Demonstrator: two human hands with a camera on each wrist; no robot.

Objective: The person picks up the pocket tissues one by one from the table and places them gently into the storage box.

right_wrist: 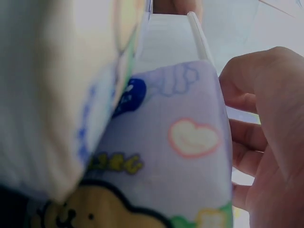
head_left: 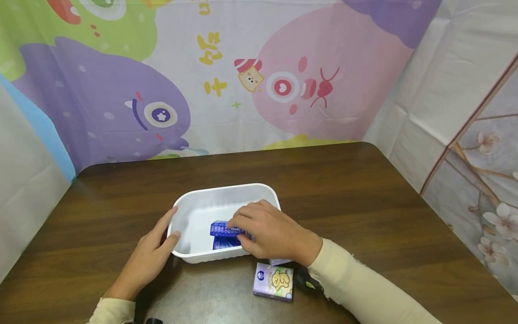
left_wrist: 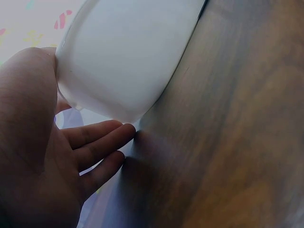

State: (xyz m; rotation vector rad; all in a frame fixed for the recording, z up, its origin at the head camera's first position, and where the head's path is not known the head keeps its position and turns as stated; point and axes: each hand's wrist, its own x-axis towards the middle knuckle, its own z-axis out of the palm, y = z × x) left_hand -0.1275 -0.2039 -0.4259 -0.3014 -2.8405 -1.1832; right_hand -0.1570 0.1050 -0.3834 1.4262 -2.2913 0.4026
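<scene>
A white plastic basin [head_left: 202, 193] stands on the table with two glossy blue packets inside, one lying across the other. My right hand [head_left: 265, 229] reaches over the basin's right side and grips the upper blue packet [head_left: 220, 228]; its palm hides that packet's right end. The lower blue packet [head_left: 223, 243] lies on the basin floor. At the basin's left end, my left hand [head_left: 147, 256] holds the rim with thumb and index finger over it. In the left wrist view, its other fingers [left_wrist: 102, 147] stretch out below the white wall.
A purple tissue pack [head_left: 273, 281] with a bear print lies in front of the basin. Another purple pack [head_left: 279, 261] shows partly under my right wrist. Beside it, a black object [head_left: 307, 280] sits under the sleeve. A cartoon curtain [head_left: 226, 117] hangs behind the table.
</scene>
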